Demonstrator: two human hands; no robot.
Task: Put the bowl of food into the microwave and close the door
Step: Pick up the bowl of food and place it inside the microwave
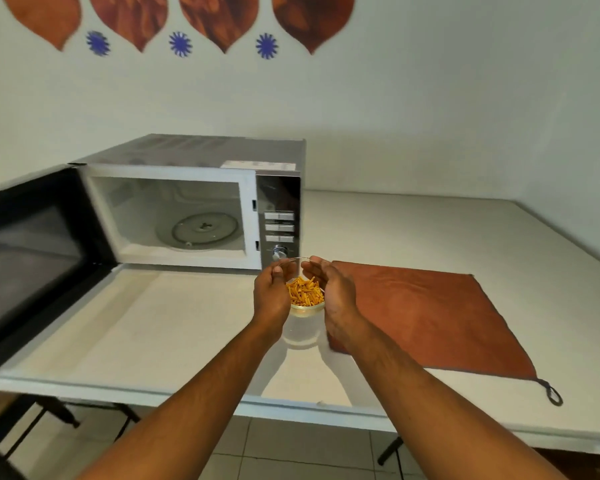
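Note:
A small clear glass bowl (305, 308) holding orange stick-shaped food is held between both hands, lifted a little above the table with its shadow below. My left hand (272, 295) cups its left side and my right hand (333, 292) cups its right side. The silver microwave (201, 157) stands at the back left of the table. Its black door (28, 251) is swung wide open to the left. Inside, the glass turntable (203, 230) lies bare. The bowl is in front of the control panel (279, 216), to the right of the cavity opening.
A rust-brown cloth (430, 317) with a hanging loop lies flat on the white table (465, 237) just right of my hands. The table's front edge runs below my forearms, tiled floor beneath. A white wall with leaf decorations stands behind.

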